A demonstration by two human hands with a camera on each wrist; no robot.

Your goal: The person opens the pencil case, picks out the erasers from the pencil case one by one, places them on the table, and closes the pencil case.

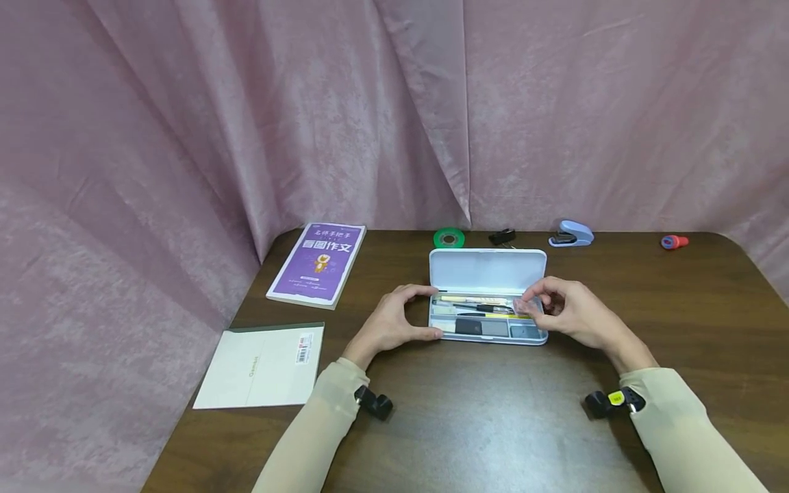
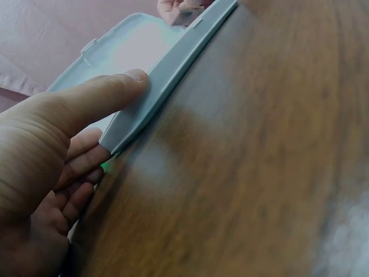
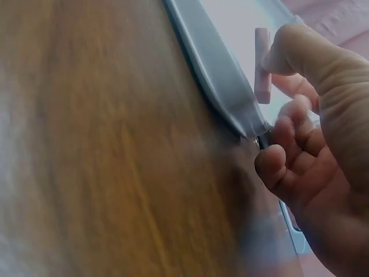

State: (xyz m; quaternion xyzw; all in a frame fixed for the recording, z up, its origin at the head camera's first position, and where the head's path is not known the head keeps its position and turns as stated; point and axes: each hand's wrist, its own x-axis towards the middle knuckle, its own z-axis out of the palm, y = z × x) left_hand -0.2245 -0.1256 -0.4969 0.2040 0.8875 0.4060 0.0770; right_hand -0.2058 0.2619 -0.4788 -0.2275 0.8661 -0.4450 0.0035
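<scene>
A pale blue pencil case [image 1: 487, 269] lies with its lid raised, holding several pens [image 1: 483, 308] in its upper part and small dark and grey pieces in its front compartments. My left hand [image 1: 394, 318] grips the case's left end, thumb on the front wall [image 2: 164, 78] and fingers around the far corner. Over the right end of the case, my right hand [image 1: 570, 311] pinches a small pink block [image 3: 262, 66], like an eraser, between thumb and fingers. Its far side is hidden by the fingers.
Behind the case stand a green tape roll [image 1: 448, 237], a black binder clip [image 1: 502, 237] and a blue stapler [image 1: 571, 233]. A small red item [image 1: 674, 242] lies far right. To the left are a purple book [image 1: 317, 263] and a pale notebook [image 1: 261, 366].
</scene>
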